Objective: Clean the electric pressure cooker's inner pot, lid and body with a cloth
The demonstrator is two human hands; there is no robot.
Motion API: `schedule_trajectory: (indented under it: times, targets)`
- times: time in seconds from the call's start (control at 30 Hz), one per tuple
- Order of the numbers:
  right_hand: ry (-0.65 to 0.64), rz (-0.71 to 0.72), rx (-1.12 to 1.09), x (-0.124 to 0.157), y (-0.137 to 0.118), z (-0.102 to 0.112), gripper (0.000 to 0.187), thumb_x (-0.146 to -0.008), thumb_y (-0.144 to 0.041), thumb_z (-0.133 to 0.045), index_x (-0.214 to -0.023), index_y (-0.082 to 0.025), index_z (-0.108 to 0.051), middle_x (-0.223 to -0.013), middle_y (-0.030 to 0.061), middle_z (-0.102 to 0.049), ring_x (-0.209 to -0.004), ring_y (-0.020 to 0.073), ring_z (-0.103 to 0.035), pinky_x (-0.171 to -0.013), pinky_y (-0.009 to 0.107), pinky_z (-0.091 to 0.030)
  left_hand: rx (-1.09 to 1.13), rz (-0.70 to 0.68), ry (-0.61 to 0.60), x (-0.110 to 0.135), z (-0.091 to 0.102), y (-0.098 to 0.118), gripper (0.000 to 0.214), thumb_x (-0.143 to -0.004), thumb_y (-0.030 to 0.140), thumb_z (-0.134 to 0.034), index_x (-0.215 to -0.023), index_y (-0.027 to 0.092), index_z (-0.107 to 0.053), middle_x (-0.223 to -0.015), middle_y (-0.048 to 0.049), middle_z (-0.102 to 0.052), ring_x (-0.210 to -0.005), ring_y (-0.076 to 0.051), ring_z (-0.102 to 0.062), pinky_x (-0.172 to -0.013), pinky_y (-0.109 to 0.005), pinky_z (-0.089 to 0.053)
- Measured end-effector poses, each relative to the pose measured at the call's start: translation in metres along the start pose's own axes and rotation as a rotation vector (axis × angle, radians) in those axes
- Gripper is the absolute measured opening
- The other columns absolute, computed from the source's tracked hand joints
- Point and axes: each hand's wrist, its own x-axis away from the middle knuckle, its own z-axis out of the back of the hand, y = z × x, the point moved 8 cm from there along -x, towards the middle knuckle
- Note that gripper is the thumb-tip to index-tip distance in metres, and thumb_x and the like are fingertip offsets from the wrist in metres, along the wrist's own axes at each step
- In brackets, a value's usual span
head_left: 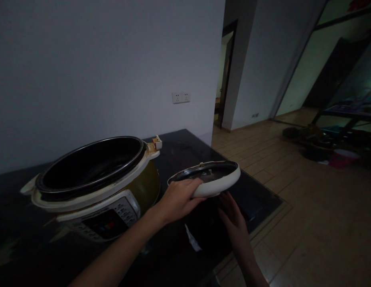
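Note:
A white, round cooker lid (217, 177) lies upside down over the dark countertop (185, 149), its dark inner side facing up. My left hand (178, 199) grips its near left rim, fingers curled over the edge. My right hand (233, 219) is just below the lid's underside with fingers stretched out; whether it touches the lid is unclear. To the left stands an open rice cooker (95, 179) with a black inner pot and a control panel on its front.
A white scrap (192, 239) lies on the countertop near its front edge. A double wall socket (181, 97) sits on the wall behind. To the right lie wooden floor, a doorway (225, 75), and clutter with a pink tub (342, 157).

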Motion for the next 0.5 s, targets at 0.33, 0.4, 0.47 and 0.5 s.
schedule_trajectory:
  times: [0.33, 0.4, 0.47, 0.5]
  targets:
    - [-0.237, -0.042, -0.061, -0.045, -0.008, -0.044, 0.054, -0.066, -0.044, -0.078, -0.109, -0.022, -0.055, -0.106, 0.0083, -0.071, -0.100, 0.0248, -0.067, -0.093, 0.043, -0.049, 0.107, 0.148, 0.065, -0.016, 0.024, -0.019, 0.026, -0.081, 0.035, -0.067, -0.101, 0.019, -0.060, -0.091, -0.0032, -0.069, -0.082, -0.022, -0.065, -0.067, -0.027, -0.041]
    - [-0.237, -0.031, -0.072, -0.052, -0.007, -0.052, 0.051, -0.063, -0.045, -0.079, -0.101, -0.021, -0.056, -0.100, 0.0073, -0.072, -0.094, 0.0243, -0.069, -0.089, 0.042, -0.051, 0.137, 0.141, 0.085, -0.020, 0.030, -0.021, 0.023, -0.080, 0.034, -0.067, -0.097, 0.019, -0.061, -0.087, -0.0016, -0.067, -0.079, -0.020, -0.064, -0.065, -0.026, -0.040]
    - [-0.234, -0.015, -0.075, -0.055, -0.008, -0.058, 0.050, -0.061, -0.046, -0.079, -0.097, -0.021, -0.055, -0.096, 0.0067, -0.073, -0.092, 0.0238, -0.069, -0.087, 0.040, -0.052, 0.167, 0.150, 0.106, -0.023, 0.036, -0.024, 0.022, -0.079, 0.034, -0.068, -0.093, 0.018, -0.061, -0.083, -0.0002, -0.065, -0.076, -0.018, -0.062, -0.064, -0.025, -0.038]
    - [-0.228, -0.004, -0.073, -0.055, -0.010, -0.060, 0.049, -0.062, -0.046, -0.078, -0.097, -0.021, -0.054, -0.096, 0.0066, -0.072, -0.092, 0.0235, -0.069, -0.086, 0.040, -0.052, 0.180, 0.159, 0.116, -0.025, 0.039, -0.026, 0.023, -0.078, 0.034, -0.068, -0.092, 0.018, -0.061, -0.082, 0.0002, -0.064, -0.075, -0.018, -0.061, -0.063, -0.025, -0.038]
